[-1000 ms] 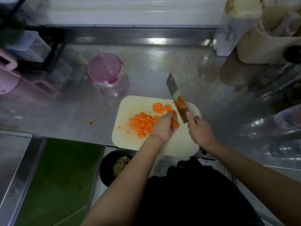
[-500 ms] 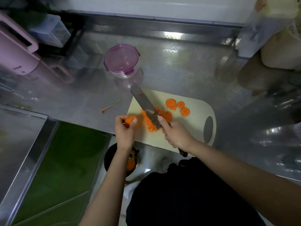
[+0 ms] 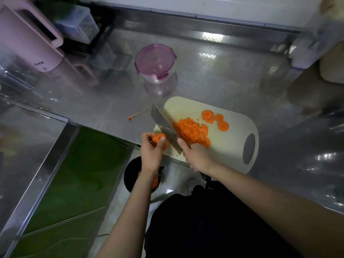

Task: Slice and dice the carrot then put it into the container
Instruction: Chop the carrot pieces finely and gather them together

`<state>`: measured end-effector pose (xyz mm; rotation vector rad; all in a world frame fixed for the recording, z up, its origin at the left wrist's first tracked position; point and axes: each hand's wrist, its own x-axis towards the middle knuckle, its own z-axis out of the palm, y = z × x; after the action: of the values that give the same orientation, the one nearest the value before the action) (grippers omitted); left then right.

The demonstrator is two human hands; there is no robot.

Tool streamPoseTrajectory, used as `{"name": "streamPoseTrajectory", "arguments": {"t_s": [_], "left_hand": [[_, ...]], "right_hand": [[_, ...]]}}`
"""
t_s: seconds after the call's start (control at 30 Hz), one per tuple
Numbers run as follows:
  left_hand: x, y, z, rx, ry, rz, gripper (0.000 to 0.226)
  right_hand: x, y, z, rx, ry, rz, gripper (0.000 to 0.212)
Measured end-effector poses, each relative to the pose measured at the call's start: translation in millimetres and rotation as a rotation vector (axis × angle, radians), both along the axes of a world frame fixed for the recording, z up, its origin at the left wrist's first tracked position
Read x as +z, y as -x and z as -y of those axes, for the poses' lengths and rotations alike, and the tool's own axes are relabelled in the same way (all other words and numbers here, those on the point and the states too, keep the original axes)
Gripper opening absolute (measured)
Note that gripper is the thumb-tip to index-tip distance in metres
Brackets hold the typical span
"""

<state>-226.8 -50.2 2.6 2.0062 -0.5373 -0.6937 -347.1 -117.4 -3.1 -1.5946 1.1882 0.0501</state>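
Note:
A pale cutting board [image 3: 232, 142] lies on the steel counter. On it sit a heap of diced carrot [image 3: 188, 128] and several round carrot slices [image 3: 214, 118]. My left hand [image 3: 150, 151] holds a carrot end piece [image 3: 159, 139] at the board's near left corner, by the counter edge. My right hand [image 3: 195, 155] grips the handle of a cleaver [image 3: 164, 126], whose blade lies flat against the left side of the diced heap. A round clear container with a purple lid [image 3: 155, 62] stands shut behind the board.
A black bin [image 3: 130, 175] with orange scraps sits on the floor below my left hand. A thin carrot tail [image 3: 138, 114] lies on the counter [image 3: 223, 75] left of the board. A pink appliance [image 3: 28, 38] stands at the far left, pale tubs at the far right.
My left hand lifted a carrot piece off the board and carried it left to the counter edge. The cleaver swung from upright at the board's right to flat beside the diced heap.

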Motion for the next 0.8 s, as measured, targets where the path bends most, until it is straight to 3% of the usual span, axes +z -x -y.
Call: {"name": "streamPoseTrajectory", "arguments": {"t_s": [0.23, 0.7, 0.8], "left_hand": [[-2.0, 4.0, 0.0, -0.080, -0.043, -0.008, 0.019], [-12.2, 13.2, 22.9, -0.080, -0.124, 0.063, 0.020], [-12.6, 14.0, 27.4, -0.089, -0.065, 0.088, 0.020]], "right_hand": [[-5.8, 30.0, 14.2, -0.204, -0.151, 0.069, 0.056], [-7.9, 31.2, 8.8, -0.226, -0.083, 0.110, 0.059], [-9.4, 29.6, 8.4, -0.200, -0.054, 0.125, 0.060]]}}
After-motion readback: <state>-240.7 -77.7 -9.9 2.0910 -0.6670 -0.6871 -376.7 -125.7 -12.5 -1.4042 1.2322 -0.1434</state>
